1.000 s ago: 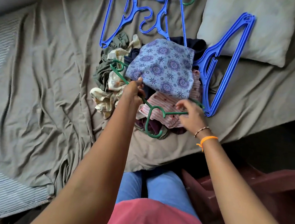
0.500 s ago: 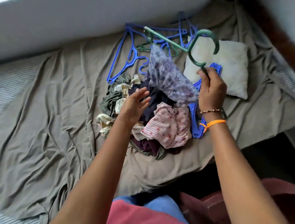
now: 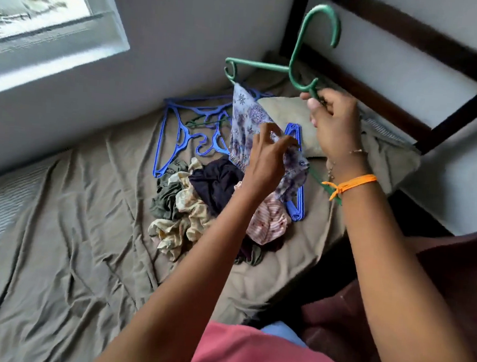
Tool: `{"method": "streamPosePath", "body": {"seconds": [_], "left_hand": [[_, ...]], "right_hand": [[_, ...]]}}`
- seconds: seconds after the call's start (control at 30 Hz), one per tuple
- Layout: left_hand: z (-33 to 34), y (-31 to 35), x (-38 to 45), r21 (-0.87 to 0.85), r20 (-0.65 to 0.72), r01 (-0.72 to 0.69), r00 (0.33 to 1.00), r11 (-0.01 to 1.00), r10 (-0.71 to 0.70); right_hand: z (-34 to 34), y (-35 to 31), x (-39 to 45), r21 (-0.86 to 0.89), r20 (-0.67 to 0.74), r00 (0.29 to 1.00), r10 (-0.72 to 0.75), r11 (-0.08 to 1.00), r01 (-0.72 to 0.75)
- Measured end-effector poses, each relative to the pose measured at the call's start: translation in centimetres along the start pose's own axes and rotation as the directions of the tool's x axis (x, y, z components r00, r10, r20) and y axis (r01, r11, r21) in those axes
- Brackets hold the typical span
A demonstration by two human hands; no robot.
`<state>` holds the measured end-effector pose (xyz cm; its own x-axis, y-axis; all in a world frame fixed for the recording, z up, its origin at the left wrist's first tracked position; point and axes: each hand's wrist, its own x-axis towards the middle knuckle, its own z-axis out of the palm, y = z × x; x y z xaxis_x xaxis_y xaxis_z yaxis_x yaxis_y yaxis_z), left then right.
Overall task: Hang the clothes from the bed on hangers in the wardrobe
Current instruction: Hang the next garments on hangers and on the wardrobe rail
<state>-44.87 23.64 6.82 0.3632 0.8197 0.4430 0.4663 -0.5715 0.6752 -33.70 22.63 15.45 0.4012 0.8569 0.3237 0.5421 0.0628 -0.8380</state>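
Right hand (image 3: 333,125) grips the raised green hanger (image 3: 293,68) below its hook; the floral garment (image 3: 250,119) hangs from its left end, left hand (image 3: 268,154) pinching the hem just below.

No readable text, labels, brands or numbers anywhere in view.

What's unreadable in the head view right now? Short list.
- Green hanger: its right shoulder runs behind the right hand and wrist.
- Floral garment: the left hand covers where it is pinched; whether it is seated on the hanger is unclear.
- Clothes pile: the left forearm hides its near side.
- Wardrobe: outside the frame.
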Motion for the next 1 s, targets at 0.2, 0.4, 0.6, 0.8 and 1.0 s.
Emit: {"method": "streamPosePath", "body": {"seconds": [0.2,0.4,0.6,0.8,1.0], "left_hand": [[0.4,2.9,-4.8,0.18,0.225,-0.171,0.966,0.969,0.129],[3.3,7.3,-8.8,0.077,0.359,-0.305,0.897,0.949,0.259],[7.5,11.8,-13.7,-0.031,0.507,-0.437,0.768,0.899,0.39],[11.0,20.4,-19.0,-0.475,0.693,0.054,0.638,0.878,0.336],[10.2,31.8,-28.1,-0.577,0.816,0.544,0.343,0.609,0.466]], "right_hand": [[-4.1,0.5,-6.1,0.057,-0.13,0.983,0.126,0.991,-0.12],[-9.2,1.8,-11.9,0.085,-0.277,0.931,0.236,0.972,-0.221],[-13.4,3.5,-18.7,0.13,-0.446,0.838,0.313,0.95,-0.285],[-20.3,4.1,-29.3,0.352,-0.651,0.547,0.526,0.848,-0.396],[-27.4,1.4,-43.1,0.378,-0.746,0.38,0.547,0.818,-0.434]]}}
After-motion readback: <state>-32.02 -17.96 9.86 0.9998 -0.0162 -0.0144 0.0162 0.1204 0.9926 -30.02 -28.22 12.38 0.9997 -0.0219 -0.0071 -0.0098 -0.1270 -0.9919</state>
